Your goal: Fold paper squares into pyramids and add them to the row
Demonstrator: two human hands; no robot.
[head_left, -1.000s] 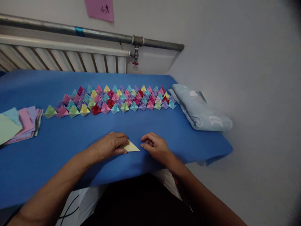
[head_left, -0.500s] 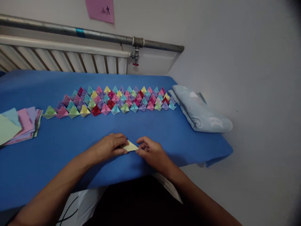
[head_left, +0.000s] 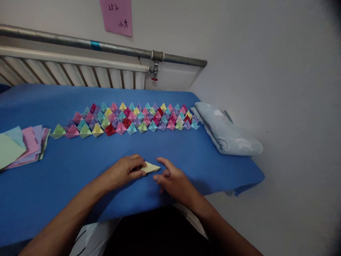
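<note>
Small folded yellow paper at the table's near edge

The pale yellow paper [head_left: 151, 168], its visible part tapering rightward to a point, lies on the blue-covered table [head_left: 213, 174]. The left hand [head_left: 125, 171] grips its left end between thumb and curled fingers; the right hand [head_left: 173, 179], thumb and forefinger parted, holds nothing beside the tip.

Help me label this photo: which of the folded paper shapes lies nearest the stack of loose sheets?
The light green one at the far left end of the front row, right beside the stack; every other folded shape sits farther right.
</note>
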